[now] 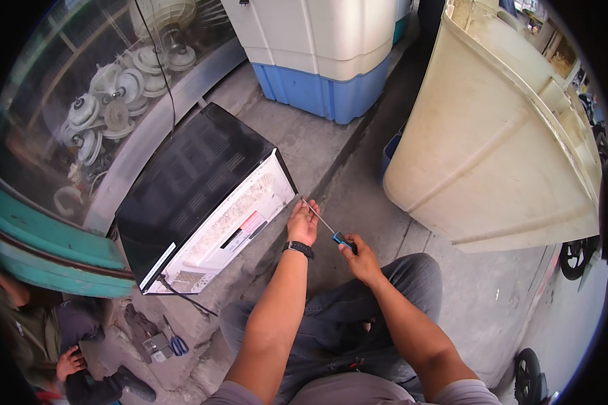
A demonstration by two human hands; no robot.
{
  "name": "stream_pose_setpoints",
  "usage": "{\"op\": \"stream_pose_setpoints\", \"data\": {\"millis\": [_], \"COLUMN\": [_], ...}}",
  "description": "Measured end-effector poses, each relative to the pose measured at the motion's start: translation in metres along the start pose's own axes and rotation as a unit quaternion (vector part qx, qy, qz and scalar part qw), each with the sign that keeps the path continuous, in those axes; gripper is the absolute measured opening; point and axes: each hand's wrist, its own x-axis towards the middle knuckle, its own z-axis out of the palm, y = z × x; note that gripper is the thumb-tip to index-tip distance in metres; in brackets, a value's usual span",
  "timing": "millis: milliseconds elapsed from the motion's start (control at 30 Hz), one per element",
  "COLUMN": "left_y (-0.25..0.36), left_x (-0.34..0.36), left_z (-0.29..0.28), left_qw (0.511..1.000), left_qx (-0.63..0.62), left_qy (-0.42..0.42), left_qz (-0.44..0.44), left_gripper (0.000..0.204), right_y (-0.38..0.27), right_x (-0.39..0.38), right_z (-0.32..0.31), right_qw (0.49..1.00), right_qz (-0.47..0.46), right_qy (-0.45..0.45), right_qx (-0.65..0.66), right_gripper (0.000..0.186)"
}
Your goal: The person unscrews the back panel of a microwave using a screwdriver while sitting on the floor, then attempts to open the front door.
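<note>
A microwave oven (196,169) with a black vented casing and a pale back panel stands on the ground at left of centre. My right hand (362,259) is closed on the blue and black handle of a screwdriver (319,219). Its long thin shaft points up and left to the panel's far right corner. There my left hand (303,223), with a dark wristband, has its fingers closed about the shaft's tip; whether they also hold a screw is too small to tell. The power cord (190,304) comes out of the panel's near end.
A glass case (101,40) holding several white motor-like parts stands at left, above a teal ledge (54,263). A white and blue bin (317,88) and a large cream tub (486,155) stand ahead. Scissors (175,341) lie near another person's hand (70,362).
</note>
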Motion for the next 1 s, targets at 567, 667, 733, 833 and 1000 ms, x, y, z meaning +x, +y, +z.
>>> {"op": "stream_pose_setpoints", "data": {"millis": [567,667,733,833,1000], "left_y": [0.006,0.005,0.003,0.003,-0.006], "left_x": [0.004,0.004,0.003,0.001,0.005], "left_z": [-0.008,-0.003,0.001,0.006,0.015], "left_qw": [1.0,1.0,1.0,0.999,0.992], "left_qx": [0.012,0.004,-0.003,-0.012,-0.093], "left_qy": [-0.015,-0.002,0.01,0.027,0.084], "left_qz": [0.016,0.016,0.017,0.028,-0.002], "left_gripper": [0.032,0.031,0.031,0.03,0.025], "right_y": [0.014,0.018,0.015,0.0,0.02], "right_x": [0.014,0.019,0.022,0.037,0.053], "right_z": [0.009,0.007,0.003,-0.015,-0.017], "right_qw": [1.0,1.0,0.999,0.951,0.969], "right_qz": [0.005,0.002,0.044,0.199,0.145], "right_qy": [0.008,0.01,-0.003,-0.132,-0.156], "right_qx": [0.017,0.019,0.015,0.198,0.122], "right_gripper": [0.036,0.035,0.037,0.033,0.037]}}
